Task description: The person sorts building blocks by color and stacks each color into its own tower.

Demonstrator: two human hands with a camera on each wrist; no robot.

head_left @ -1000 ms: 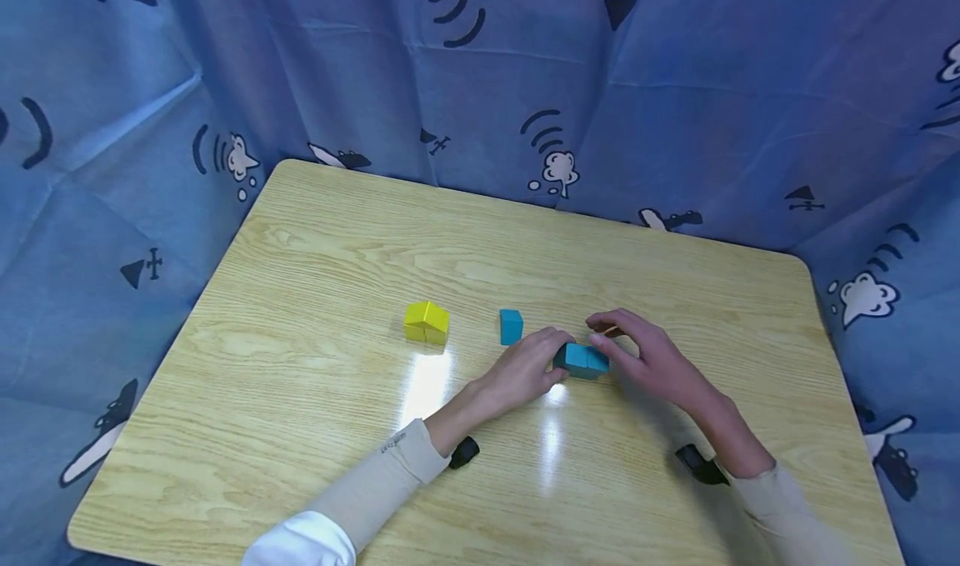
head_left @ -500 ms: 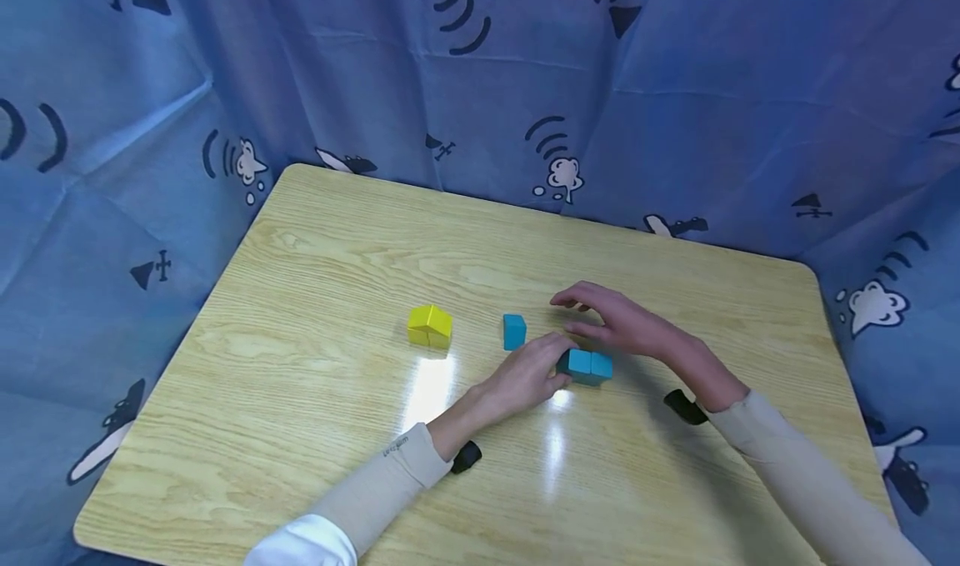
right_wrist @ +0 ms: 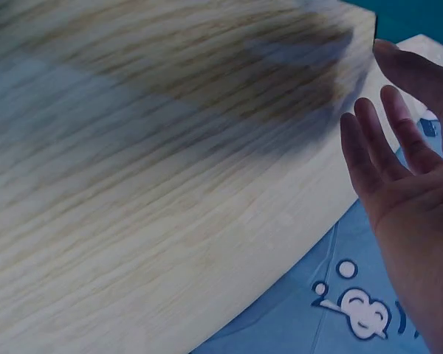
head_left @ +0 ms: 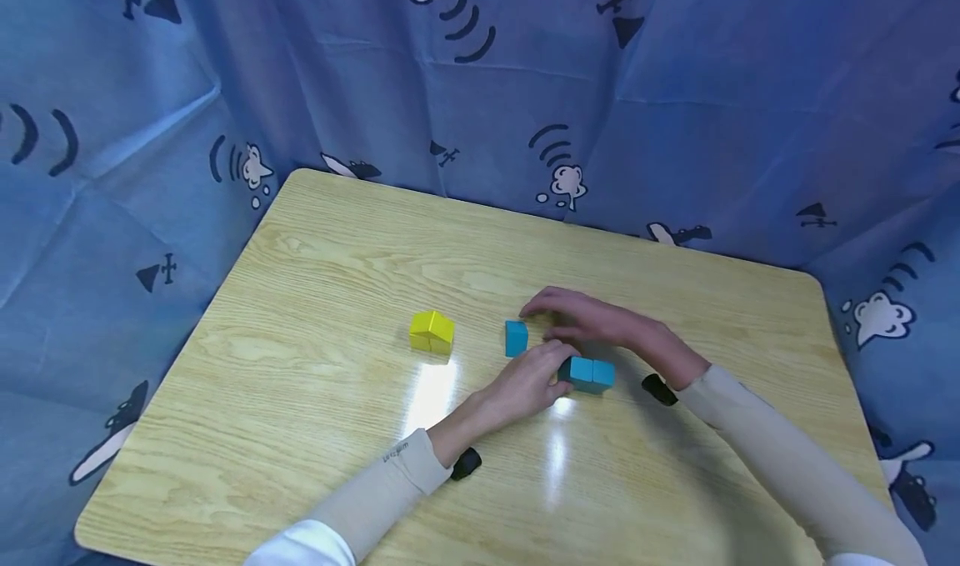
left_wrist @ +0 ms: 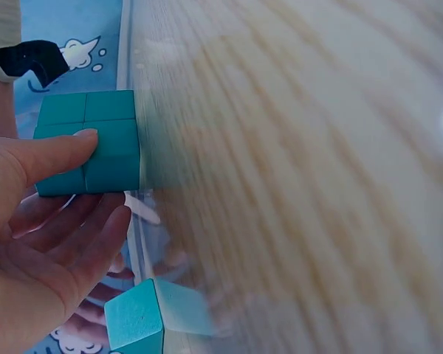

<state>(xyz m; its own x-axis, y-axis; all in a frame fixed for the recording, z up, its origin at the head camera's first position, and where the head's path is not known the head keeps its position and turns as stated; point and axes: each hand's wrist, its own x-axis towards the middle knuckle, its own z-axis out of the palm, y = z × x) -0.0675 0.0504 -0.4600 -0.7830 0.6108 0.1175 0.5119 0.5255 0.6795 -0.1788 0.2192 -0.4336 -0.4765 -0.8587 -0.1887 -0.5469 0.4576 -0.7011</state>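
Note:
My left hand (head_left: 525,383) holds a small stack of blue blocks (head_left: 591,374) by its left end. In the left wrist view the thumb lies across the front of the teal-looking blocks (left_wrist: 112,155), and seams divide them into several pieces. A single blue block (head_left: 515,338) stands apart on the table, behind the left hand. Over the table near it hovers my right hand (head_left: 588,316), its fingers loosely bent and holding nothing. In the right wrist view that hand (right_wrist: 413,177) has its thumb apart from the fingers.
A yellow house-shaped group of blocks (head_left: 431,333) stands left of the single blue block. The wooden table (head_left: 300,366) has rounded corners. A blue patterned curtain (head_left: 480,91) hangs behind it and at both sides.
My right hand has left the right end of the blue stack and moved left and back, to beside the single blue block. My left hand has stayed on the stack.

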